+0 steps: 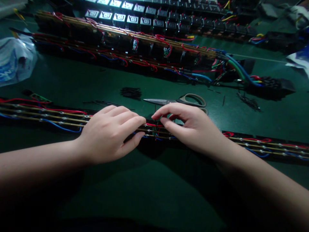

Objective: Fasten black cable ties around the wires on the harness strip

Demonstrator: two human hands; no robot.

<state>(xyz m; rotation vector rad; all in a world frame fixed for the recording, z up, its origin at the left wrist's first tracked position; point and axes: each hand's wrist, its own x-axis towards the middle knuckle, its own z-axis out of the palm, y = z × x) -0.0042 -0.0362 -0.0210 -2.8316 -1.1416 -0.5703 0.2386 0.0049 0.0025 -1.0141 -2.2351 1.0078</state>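
Right, so at left the blue wire [60, 127] loops off the wired strip [70, 121]; the left hand [111, 132] could snag it if it slides. Left fingers are together, thumb apart, spanning the strip at frame centre; can't tell how firmly. If that hold is loose, the strip could roll or shift, and a thin black tie [155, 111] between the hands could sit skewed or nip a wire. Right hand [190, 125]: thumb and index slightly apart at the tips, can't tell if they grip the tie. Scissors [158, 101] lie just beyond; a knuckle could knock them. Strip's long axis runs left edge to lower right edge, dipping slightly rightward, rods up. Both ends out of frame, so no telling which leads.
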